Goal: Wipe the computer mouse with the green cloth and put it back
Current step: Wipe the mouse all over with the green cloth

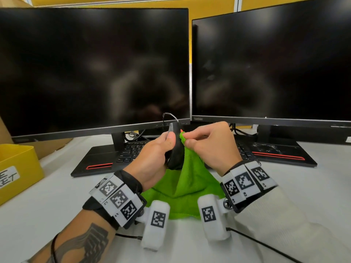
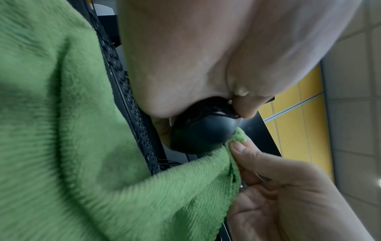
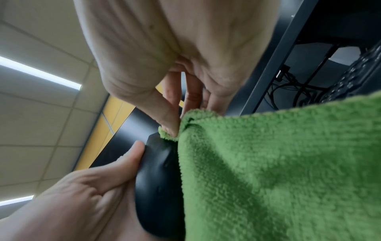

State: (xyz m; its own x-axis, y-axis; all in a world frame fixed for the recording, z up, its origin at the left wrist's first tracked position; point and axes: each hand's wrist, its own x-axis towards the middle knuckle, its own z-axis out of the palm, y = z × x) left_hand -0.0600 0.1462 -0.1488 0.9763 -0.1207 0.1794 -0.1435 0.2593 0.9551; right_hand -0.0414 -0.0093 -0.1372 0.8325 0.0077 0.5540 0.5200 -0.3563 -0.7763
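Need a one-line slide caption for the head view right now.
Left hand holds the black computer mouse upright while the right hand pinches the fuzzy green cloth against it.

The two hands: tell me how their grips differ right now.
The left hand wraps its fingers and thumb around the black mouse, holding it up on edge; the right hand only pinches a corner of the green cloth between thumb and fingertip. The left hand touches the mouse directly; the right hand presses the cloth against it. Both are raised above the desk, each wearing a marker wristband.
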